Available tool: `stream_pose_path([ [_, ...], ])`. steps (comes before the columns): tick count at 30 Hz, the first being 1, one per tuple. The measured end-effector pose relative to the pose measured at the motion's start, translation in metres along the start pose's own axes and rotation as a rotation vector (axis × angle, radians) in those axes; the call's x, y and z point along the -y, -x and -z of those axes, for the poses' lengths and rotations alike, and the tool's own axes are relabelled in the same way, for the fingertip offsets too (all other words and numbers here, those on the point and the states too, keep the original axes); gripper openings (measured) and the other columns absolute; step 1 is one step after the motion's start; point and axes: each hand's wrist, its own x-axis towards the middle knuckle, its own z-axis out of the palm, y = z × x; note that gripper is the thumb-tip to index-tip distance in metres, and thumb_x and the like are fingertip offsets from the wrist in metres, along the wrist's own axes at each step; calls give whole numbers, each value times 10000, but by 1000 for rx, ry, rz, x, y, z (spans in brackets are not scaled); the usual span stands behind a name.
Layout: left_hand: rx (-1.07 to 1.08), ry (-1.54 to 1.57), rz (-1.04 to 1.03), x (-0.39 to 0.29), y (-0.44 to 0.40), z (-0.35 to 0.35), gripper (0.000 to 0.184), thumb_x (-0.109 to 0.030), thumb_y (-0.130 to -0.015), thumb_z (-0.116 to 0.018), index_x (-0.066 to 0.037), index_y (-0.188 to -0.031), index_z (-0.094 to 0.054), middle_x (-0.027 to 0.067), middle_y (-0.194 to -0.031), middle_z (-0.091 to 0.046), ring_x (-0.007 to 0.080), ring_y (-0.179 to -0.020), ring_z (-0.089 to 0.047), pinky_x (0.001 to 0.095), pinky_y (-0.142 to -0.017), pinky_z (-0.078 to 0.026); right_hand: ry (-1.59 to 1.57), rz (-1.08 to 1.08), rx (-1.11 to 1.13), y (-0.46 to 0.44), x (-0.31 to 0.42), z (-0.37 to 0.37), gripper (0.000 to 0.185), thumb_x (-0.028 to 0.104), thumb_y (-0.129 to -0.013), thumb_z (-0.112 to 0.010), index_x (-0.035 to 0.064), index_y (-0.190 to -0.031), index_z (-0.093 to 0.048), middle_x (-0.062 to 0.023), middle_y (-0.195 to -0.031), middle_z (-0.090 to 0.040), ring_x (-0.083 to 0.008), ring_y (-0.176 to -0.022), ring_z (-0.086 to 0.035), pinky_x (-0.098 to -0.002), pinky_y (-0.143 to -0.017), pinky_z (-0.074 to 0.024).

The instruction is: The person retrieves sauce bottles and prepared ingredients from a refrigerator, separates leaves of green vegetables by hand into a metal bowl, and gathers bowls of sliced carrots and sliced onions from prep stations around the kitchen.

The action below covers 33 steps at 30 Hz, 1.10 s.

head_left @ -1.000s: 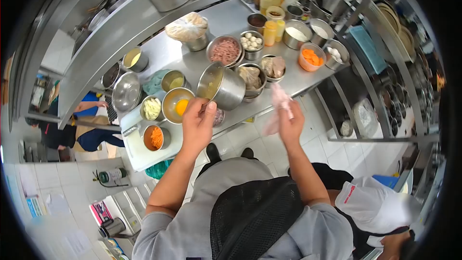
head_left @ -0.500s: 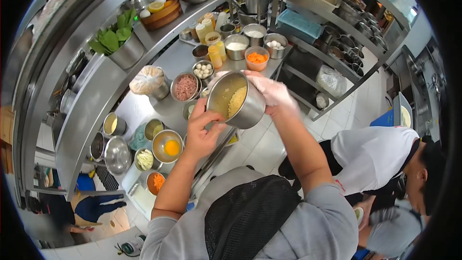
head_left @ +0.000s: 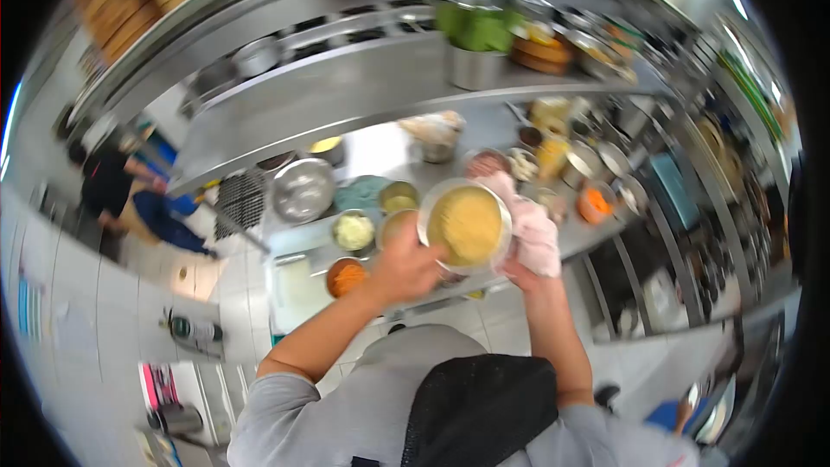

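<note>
A metal pot (head_left: 432, 246) with pale yellow, crumbly contents (head_left: 469, 223) is held in front of my body, its opening facing up toward me. My bare left hand (head_left: 406, 264) grips its near left rim, the fingertips blurred by motion. My right hand (head_left: 529, 220), in a clear plastic glove, is closed around the pot's right side. Just beyond the pot is a bowl of pinkish meat (head_left: 487, 163). On the left stand a bowl of pale chopped vegetable (head_left: 354, 231) and a bowl of orange shreds (head_left: 347, 277).
A steel shelf (head_left: 320, 91) runs above the counter, bearing a pot of green leaves (head_left: 475, 69). An empty metal bowl (head_left: 303, 190) and a white cutting board (head_left: 298, 294) lie left. Orange pieces (head_left: 595, 205) sit right. A person (head_left: 117, 190) stands far left.
My view has swung left, so the counter now runs across it. The pot has turned from tilted sideways to facing up at me. Both hands still hold it.
</note>
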Motion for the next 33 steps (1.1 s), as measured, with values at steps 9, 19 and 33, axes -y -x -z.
stream_pose_path([
  [9,-162,-321,199,-8,-10,106,262,-103,-739,-826,-59,-989,-760,343,-1403,-579,467,-1111,-685,464,-866,-605,-332,-152,137,-25,-82,-69,529,419,-1111,-466,31,-1454,-579,-194,-1456,-647,-373,-1273,-673,-551,-1061,-582],
  [19,-251,-843,554,77,-65,260,291,-358,-983,-761,-83,-1076,-770,250,-1047,-647,436,-854,-701,522,-734,-574,227,251,229,22,-54,-28,246,181,-1033,-645,34,-1229,-665,-89,-1242,-710,-238,-1149,-706,-398,-996,-587],
  [33,-197,-806,573,100,-80,263,818,-499,-1008,-729,20,-1585,-469,298,-1576,-528,447,-1435,-544,472,-1211,-411,502,39,15,71,-39,39,192,200,-938,-742,101,-1097,-700,-84,-1125,-724,-241,-1053,-705,-385,-886,-585],
])
